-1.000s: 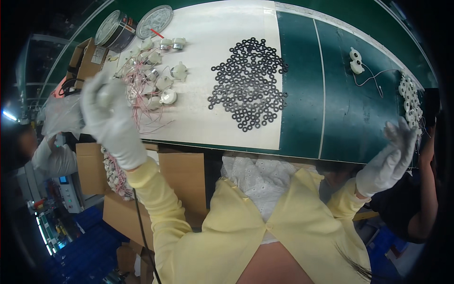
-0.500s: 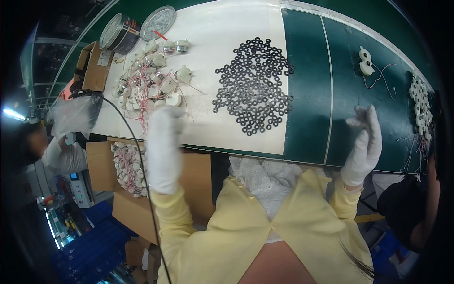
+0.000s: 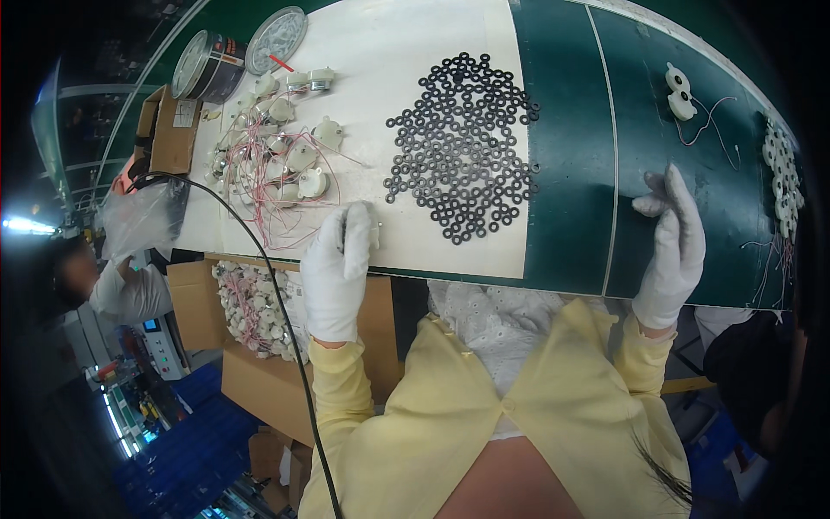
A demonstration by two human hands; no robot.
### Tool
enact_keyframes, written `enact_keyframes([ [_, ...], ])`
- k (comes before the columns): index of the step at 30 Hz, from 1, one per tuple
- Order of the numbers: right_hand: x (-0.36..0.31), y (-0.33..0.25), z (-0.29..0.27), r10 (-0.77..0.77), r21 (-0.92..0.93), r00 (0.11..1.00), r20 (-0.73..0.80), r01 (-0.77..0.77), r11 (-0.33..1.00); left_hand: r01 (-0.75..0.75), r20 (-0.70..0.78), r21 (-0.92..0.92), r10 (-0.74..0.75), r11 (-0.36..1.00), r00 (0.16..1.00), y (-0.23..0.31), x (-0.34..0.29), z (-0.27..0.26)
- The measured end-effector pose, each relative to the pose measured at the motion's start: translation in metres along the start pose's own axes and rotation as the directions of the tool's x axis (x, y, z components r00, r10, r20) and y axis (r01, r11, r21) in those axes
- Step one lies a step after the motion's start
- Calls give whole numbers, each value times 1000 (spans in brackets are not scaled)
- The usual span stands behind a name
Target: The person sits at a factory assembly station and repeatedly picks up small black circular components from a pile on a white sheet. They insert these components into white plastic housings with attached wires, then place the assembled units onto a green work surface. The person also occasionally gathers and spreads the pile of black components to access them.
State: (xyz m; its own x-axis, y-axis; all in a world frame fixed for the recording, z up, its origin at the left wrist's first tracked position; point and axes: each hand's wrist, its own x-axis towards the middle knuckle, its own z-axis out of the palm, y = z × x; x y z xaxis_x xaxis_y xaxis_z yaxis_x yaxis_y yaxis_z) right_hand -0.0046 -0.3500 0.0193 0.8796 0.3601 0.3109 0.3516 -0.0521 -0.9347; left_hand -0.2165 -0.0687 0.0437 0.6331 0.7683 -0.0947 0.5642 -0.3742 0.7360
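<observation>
My gloved left hand (image 3: 337, 281) is over the table's near edge, its fingers closed; a pale edge of what looks like a small white motor (image 3: 375, 233) peeks out beside the fingertips. Most of that piece is hidden by the glove. Just beyond lies a tangled pile of small white-capped motors (image 3: 301, 157) with pink wires. Over the green mat, my gloved right hand (image 3: 673, 251) has its fingers extended and apart, with nothing in them. Farther off on the mat sit two joined white motors (image 3: 680, 93) with a thin wire.
Many black rings (image 3: 467, 156) spread over the white sheet mid-table. White parts with wires (image 3: 781, 177) line the right edge. A tin (image 3: 207, 67), its lid (image 3: 277, 41) and a box (image 3: 173, 130) stand far left. An open carton of motors (image 3: 251, 311) is below the edge; a black cable (image 3: 290, 320) crosses.
My left hand has shifted right, away from the motor pile, with the pale piece now showing at its fingers. My right hand stays nearly in place. The whole view has turned slightly.
</observation>
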Motion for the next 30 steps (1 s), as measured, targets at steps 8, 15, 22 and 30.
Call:
enact_keyframes([
  [8,1,1,0,-9,-10,1000,20,9,1000,47,53,-246,-35,968,998,-4,0,2],
  [15,0,1,1,-21,-21,1000,15,22,1000,-5,47,-128,11,992,999,5,3,9],
  [22,0,0,1,-29,-5,998,48,30,1000,-219,15,104,219,970,976,8,7,13],
  [30,1,1,0,-34,9,998,46,33,999,-396,249,481,311,782,917,25,-15,-17],
])
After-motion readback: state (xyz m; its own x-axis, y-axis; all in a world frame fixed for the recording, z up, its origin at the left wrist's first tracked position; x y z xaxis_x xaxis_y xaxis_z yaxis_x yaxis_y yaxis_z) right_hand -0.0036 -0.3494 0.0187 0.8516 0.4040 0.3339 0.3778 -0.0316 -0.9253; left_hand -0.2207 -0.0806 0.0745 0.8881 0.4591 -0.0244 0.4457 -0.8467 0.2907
